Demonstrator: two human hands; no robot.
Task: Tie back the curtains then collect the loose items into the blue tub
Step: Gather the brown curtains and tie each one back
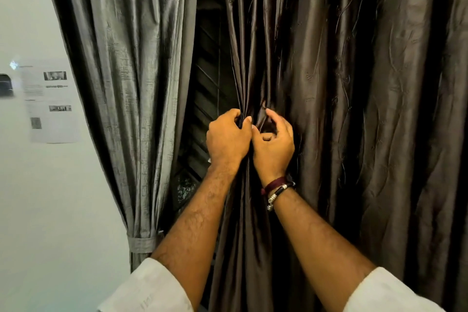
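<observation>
A dark brown satin curtain (pixel 354 109) hangs loose over the right half of the head view. My left hand (pixel 226 139) grips its bunched left edge at about mid-height. My right hand (pixel 274 144), with bracelets on the wrist, has its fingers curled into the folds right beside the left hand. To the left hangs a grey curtain (pixel 126 83), gathered low down by a grey tie-back band (pixel 141 243). A dark window with slats (pixel 207 109) shows in the gap between the two curtains. No blue tub is in view.
A pale wall (pixel 50 197) fills the left side, with a printed paper sheet (pixel 50 101) stuck on it and a small dark device (pixel 5 85) at the far left edge.
</observation>
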